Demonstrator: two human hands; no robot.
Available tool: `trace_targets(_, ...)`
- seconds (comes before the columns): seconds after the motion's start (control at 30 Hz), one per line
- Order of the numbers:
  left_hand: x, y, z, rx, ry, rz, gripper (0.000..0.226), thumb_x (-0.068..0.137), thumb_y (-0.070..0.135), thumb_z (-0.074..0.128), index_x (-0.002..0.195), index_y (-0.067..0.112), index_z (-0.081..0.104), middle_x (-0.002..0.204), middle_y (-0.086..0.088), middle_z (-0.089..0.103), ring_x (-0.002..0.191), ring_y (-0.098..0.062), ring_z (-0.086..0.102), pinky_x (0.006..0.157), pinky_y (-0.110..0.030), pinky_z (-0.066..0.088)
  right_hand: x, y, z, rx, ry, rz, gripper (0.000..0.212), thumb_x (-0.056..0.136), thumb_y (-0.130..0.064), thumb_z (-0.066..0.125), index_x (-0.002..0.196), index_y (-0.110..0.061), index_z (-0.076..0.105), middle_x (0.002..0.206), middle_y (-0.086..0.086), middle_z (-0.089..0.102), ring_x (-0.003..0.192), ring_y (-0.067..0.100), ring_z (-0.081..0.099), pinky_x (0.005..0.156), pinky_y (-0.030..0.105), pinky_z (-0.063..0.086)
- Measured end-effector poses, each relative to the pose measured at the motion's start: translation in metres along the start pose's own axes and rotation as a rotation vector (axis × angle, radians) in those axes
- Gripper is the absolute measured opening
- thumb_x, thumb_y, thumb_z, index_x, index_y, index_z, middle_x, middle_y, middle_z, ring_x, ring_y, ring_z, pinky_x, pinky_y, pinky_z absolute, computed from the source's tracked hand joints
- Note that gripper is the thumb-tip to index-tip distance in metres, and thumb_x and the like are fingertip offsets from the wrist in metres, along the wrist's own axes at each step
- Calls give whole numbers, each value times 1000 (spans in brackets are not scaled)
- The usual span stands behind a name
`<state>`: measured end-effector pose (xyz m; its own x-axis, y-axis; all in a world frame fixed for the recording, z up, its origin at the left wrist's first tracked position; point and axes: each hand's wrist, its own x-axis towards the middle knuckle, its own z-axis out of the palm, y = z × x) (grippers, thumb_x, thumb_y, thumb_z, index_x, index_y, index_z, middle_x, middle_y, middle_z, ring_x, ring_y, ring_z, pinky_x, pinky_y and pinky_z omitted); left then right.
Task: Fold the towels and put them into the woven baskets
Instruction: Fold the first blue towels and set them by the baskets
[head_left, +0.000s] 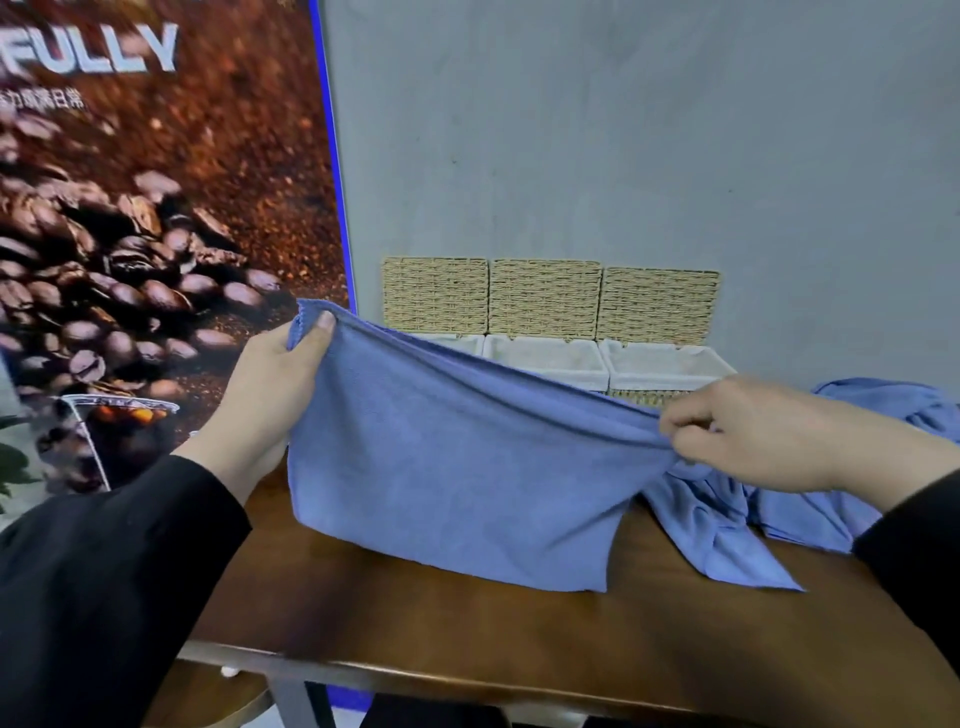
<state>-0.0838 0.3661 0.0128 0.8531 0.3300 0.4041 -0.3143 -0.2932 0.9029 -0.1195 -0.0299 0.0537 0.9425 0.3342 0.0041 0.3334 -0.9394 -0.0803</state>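
The wooden table (467, 634) lies bare along its near edge, in front of the hanging blue towel (452, 467). Behind the towel three woven baskets (545, 332) stand open against the wall. A heap of blue towels (727, 525) lies to its right. The left hand (270, 384) pinches its upper left corner; the right hand (753, 431) pinches its upper right edge, lower down.

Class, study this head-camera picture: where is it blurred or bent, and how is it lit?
Head view: the coffee poster at the left edge looks smeared; its blue border bows, a wide-angle effect. Light is soft and even, without glare; the held towel is fairly sharp and shadows the table faintly.
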Motion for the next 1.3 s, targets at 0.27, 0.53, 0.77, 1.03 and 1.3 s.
trace_targets(0.27, -9, 10, -5, -110, -94, -52, 32, 104, 45, 51, 106, 23, 75, 99, 6, 78, 85, -10, 73, 69, -32, 52, -5, -6, -18, 822, 410, -57, 25, 90, -22, 74, 86, -2, 58, 81, 19, 67, 72, 15, 62, 76, 31, 52)
trace_targets(0.53, -16, 18, -12, -171, -150, -56, 34, 103, 46, 52, 102, 23, 78, 105, -22, 72, 88, -30, 65, 73, -42, 47, -11, -8, -24, 1253, 446, -59, 18, 81, -20, 73, 85, -24, 55, 73, 4, 66, 72, 22, 55, 65, 37, 42)
trace_targets(0.77, -10, 17, -3, -173, -202, -105, 33, 104, 40, 52, 105, 19, 78, 107, -7, 77, 102, -28, 72, 90, -44, 50, 4, 1, -12, 1289, 580, -5, 18, 100, -12, 61, 106, -29, 59, 73, 0, 70, 54, 11, 60, 41, 19, 44)
trace_targets(1.03, 62, -60, 54, 793, -223, 7, 51, 99, 43, 56, 141, 14, 54, 120, -14, 63, 103, -31, 60, 78, -34, 44, 109, 31, 59, 638, 502, 274, 41, 96, -23, 68, 134, -22, 52, 115, 6, 64, 90, 21, 66, 74, 28, 55)
trace_targets(1.3, -72, -101, 129, 897, -772, 235, 50, 106, 42, 41, 154, 29, 36, 157, 6, 37, 145, -18, 35, 115, -36, 31, 76, -30, 172, 412, 96, -44, 48, 100, -52, 47, 143, -30, 50, 139, -19, 51, 132, 6, 48, 101, 20, 35)
